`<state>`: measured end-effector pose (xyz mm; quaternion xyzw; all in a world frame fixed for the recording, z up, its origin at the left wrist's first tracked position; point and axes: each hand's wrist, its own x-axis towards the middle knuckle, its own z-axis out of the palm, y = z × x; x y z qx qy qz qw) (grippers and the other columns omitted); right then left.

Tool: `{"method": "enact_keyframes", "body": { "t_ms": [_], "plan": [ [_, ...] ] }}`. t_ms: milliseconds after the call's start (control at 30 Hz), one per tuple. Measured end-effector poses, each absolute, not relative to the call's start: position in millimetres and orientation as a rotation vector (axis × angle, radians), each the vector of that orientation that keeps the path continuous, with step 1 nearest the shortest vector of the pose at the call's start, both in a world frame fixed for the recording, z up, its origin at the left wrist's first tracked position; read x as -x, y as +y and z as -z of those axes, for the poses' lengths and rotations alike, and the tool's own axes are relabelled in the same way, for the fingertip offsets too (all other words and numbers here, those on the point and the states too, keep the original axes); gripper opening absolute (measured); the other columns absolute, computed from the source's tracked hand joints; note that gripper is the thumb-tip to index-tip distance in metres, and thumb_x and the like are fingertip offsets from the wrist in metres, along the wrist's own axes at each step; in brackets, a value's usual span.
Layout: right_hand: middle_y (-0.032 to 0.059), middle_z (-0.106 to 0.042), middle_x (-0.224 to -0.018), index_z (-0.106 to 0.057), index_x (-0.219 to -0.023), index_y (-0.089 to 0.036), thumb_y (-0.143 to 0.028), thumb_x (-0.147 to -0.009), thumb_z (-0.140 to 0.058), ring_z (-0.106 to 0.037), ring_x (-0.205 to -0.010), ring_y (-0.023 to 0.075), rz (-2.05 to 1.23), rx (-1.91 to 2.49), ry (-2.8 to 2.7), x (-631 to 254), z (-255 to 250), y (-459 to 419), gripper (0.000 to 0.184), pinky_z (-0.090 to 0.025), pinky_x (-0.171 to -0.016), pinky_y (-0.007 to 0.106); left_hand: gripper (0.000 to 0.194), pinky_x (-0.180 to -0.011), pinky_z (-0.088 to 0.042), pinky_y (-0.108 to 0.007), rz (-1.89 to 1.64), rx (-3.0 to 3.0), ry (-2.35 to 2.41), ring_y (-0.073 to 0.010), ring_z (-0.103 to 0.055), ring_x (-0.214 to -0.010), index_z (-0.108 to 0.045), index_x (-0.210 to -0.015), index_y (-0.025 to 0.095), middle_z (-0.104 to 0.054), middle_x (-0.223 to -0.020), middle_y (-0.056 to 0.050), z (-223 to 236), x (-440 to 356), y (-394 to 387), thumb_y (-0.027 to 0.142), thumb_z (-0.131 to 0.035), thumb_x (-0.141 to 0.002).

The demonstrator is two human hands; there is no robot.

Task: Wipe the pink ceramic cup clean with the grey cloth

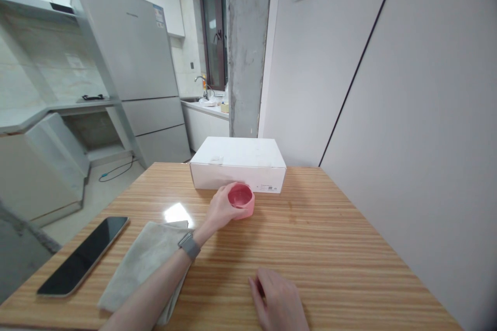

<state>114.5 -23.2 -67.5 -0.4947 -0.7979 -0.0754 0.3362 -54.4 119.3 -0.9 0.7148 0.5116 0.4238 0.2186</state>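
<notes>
My left hand (222, 210) has its grip closed around the pink cup (244, 211), in front of the white box (233, 178) on the table (334, 248). Status: cup secured, not released; box closed. Right hand (280, 301): fingers curled, degree of closure cannot be told. Box print and code, refrigerator (128, 51) lettering and its blue-white sticker (158, 15): present, too small to read.

one cup (247, 206), one box (237, 161), one phone (85, 255), one cloth (145, 258)
</notes>
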Motion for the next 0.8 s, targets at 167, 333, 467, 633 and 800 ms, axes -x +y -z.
{"method": "enact_keyframes", "body": {
  "t_ms": [167,333,467,633,800],
  "plan": [
    [-0.0012,-0.058,-0.054,-0.046,-0.064,-0.023,-0.035,-0.100,-0.020,-0.057,-0.046,0.0122,0.207,1.280,-2.077,-114.8,67.5,-22.6,0.046,-0.034,-0.047,0.023,0.067,-0.099,-0.041,-0.037,-1.139,-2.019,1.369,-0.0243,-0.055,-0.113,-0.054,-0.124,0.023,-0.059,-0.120,-0.008,8.0,53.1,120.7,0.031,-0.077,-0.061],
    [-0.0014,-0.057,-0.054,-0.045,-0.065,-0.022,-0.035,-0.100,-0.023,-0.056,-0.045,0.0116,0.194,1.263,-2.069,-116.5,67.6,-22.2,0.044,-0.034,-0.047,0.023,0.112,-0.108,-0.031,-0.048,-1.032,-2.030,1.471,-0.0346,-0.025,-0.138,-0.018,-0.147,0.016,-0.027,-0.148,-0.021,4.9,60.1,105.1,0.047,-0.079,-0.058],
    [-0.0013,-0.057,-0.053,-0.045,-0.064,-0.023,-0.035,-0.100,-0.023,-0.056,-0.045,0.0114,0.220,1.250,-2.072,-117.6,66.8,-21.6,0.044,-0.034,-0.047,0.023,0.072,-0.110,-0.028,-0.049,-0.826,-2.330,1.544,-0.0292,-0.029,-0.138,-0.035,-0.141,0.027,-0.033,-0.149,-0.012,-5.4,101.7,57.1,0.051,-0.060,-0.079],
    [-0.0014,-0.057,-0.053,-0.046,-0.064,-0.023,-0.034,-0.100,-0.021,-0.057,-0.045,0.0114,0.244,1.245,-2.078,-117.1,68.2,-21.1,0.045,-0.035,-0.047,0.022,0.089,-0.107,-0.032,-0.051,-0.576,-2.611,1.599,-0.0322,-0.038,-0.132,-0.027,-0.144,0.032,-0.037,-0.147,-0.010,26.5,191.2,-18.4,0.056,-0.068,-0.068],
    [-0.0012,-0.059,-0.055,-0.048,-0.066,-0.023,-0.033,-0.100,-0.022,-0.058,-0.047,0.0120,0.213,1.242,-2.092,-116.9,72.7,-20.9,0.044,-0.037,-0.047,0.022,0.110,-0.103,-0.034,-0.057,-0.518,-2.631,1.722,-0.0354,-0.044,-0.127,-0.014,-0.146,0.038,-0.039,-0.144,-0.007,68.9,237.5,-74.7,0.050,-0.074,-0.054]
  ]
}}
